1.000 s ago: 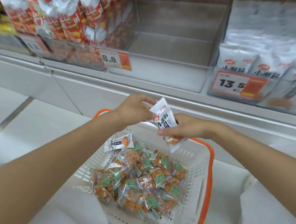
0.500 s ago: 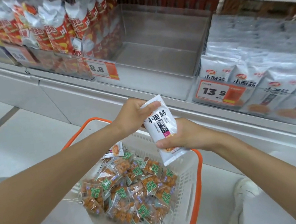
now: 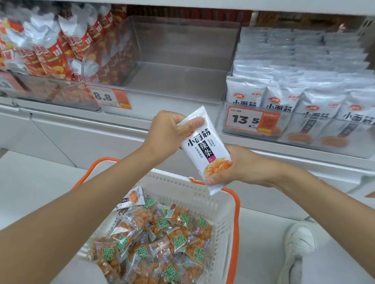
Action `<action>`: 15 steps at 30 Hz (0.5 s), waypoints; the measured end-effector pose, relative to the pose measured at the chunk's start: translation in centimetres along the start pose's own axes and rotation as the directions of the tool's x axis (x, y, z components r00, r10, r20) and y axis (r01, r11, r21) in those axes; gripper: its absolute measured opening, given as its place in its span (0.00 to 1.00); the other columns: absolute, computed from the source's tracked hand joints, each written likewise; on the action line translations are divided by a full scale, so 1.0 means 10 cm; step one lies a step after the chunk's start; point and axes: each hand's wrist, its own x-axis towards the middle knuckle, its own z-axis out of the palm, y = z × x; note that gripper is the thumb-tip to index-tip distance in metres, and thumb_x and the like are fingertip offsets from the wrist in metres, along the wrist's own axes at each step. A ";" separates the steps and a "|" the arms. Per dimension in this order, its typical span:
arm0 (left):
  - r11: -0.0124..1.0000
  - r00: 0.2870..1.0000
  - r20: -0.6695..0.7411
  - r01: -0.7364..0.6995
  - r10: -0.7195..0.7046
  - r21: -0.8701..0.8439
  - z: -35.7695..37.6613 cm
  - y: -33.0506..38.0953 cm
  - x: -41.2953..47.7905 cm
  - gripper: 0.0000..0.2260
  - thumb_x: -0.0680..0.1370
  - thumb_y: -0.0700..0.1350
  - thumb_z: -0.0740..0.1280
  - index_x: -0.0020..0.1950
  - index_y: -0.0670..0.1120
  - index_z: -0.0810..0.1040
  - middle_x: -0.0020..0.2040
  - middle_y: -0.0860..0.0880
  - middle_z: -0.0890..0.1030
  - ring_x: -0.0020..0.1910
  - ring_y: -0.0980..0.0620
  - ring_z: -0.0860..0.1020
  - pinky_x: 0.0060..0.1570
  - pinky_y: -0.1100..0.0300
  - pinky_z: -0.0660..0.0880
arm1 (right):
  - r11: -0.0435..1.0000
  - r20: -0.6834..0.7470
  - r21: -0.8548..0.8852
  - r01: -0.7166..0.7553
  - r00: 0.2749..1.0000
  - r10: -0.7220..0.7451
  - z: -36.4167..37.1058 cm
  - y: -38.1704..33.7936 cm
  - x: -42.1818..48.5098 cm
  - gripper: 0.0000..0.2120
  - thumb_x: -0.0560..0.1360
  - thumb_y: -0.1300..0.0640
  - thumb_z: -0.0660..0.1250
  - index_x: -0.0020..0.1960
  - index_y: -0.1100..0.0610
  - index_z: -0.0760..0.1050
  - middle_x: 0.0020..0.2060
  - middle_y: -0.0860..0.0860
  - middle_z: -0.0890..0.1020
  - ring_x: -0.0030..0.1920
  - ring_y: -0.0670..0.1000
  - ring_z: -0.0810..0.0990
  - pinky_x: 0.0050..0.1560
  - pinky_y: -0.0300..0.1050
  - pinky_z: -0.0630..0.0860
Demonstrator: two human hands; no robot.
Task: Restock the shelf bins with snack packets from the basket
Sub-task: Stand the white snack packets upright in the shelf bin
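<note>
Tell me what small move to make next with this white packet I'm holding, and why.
Probably lift the white packet rightward toward the bin tagged 13.5, since the stacked packets there carry the same print. The left hand pinches its top and the right hand holds its bottom, so it seems ready to go.

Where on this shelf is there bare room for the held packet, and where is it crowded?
The clear middle bin lies bare, between the red packets and the white-packet bin, both packed; the held packet should fit. The basket is crowded, bare only at its far corner.
</note>
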 end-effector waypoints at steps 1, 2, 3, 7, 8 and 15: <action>1.000 1.000 0.021 -0.003 0.003 -0.007 0.05 0.04 0.03 0.21 0.75 0.49 0.72 0.24 0.44 0.72 0.21 0.53 0.71 0.21 0.59 0.64 0.23 0.65 0.61 | 1.000 -0.016 0.001 -0.004 1.000 0.004 -0.05 0.00 -0.05 0.16 0.71 0.65 0.74 0.56 0.53 0.76 0.45 0.48 0.84 0.44 0.44 0.82 0.44 0.37 0.78; 1.000 0.999 0.040 -0.004 0.004 -0.004 0.11 0.09 0.05 0.21 0.75 0.49 0.72 0.24 0.44 0.72 0.20 0.54 0.71 0.21 0.60 0.65 0.23 0.66 0.61 | 1.000 -0.043 0.001 -0.004 0.999 0.004 -0.11 0.00 -0.11 0.14 0.73 0.62 0.73 0.57 0.54 0.76 0.46 0.47 0.84 0.45 0.43 0.83 0.44 0.37 0.78; 1.000 0.998 0.056 -0.009 0.009 0.006 0.16 0.14 0.08 0.21 0.75 0.49 0.72 0.24 0.45 0.72 0.20 0.55 0.71 0.21 0.59 0.65 0.24 0.65 0.61 | 1.000 -0.084 0.005 0.005 0.996 -0.004 -0.17 0.01 -0.16 0.13 0.74 0.59 0.72 0.57 0.54 0.77 0.47 0.46 0.85 0.47 0.44 0.83 0.47 0.37 0.78; 0.997 0.996 0.075 -0.058 0.054 0.055 0.36 0.42 0.17 0.23 0.75 0.50 0.72 0.23 0.48 0.68 0.22 0.54 0.66 0.24 0.57 0.60 0.25 0.62 0.58 | 0.998 -0.254 0.033 0.059 0.966 -0.049 -0.45 0.03 -0.42 0.06 0.77 0.56 0.67 0.53 0.53 0.81 0.47 0.48 0.86 0.48 0.47 0.85 0.51 0.38 0.78; 0.995 0.994 0.086 -0.080 0.074 0.066 0.41 0.50 0.20 0.23 0.75 0.51 0.72 0.23 0.47 0.68 0.22 0.52 0.67 0.24 0.57 0.60 0.25 0.62 0.58 | 0.998 -0.270 0.024 0.060 0.962 -0.052 -0.51 0.03 -0.49 0.06 0.77 0.55 0.68 0.53 0.53 0.81 0.47 0.49 0.86 0.48 0.47 0.85 0.51 0.38 0.78; 0.951 0.943 0.152 -0.305 0.296 0.041 0.94 1.24 0.32 0.30 0.68 0.64 0.70 0.35 0.34 0.77 0.29 0.41 0.75 0.28 0.55 0.68 0.29 0.59 0.63 | 0.981 -0.528 -0.127 0.144 0.827 -0.190 -1.04 0.02 -1.15 0.04 0.76 0.61 0.69 0.50 0.57 0.82 0.40 0.45 0.86 0.42 0.43 0.85 0.45 0.34 0.78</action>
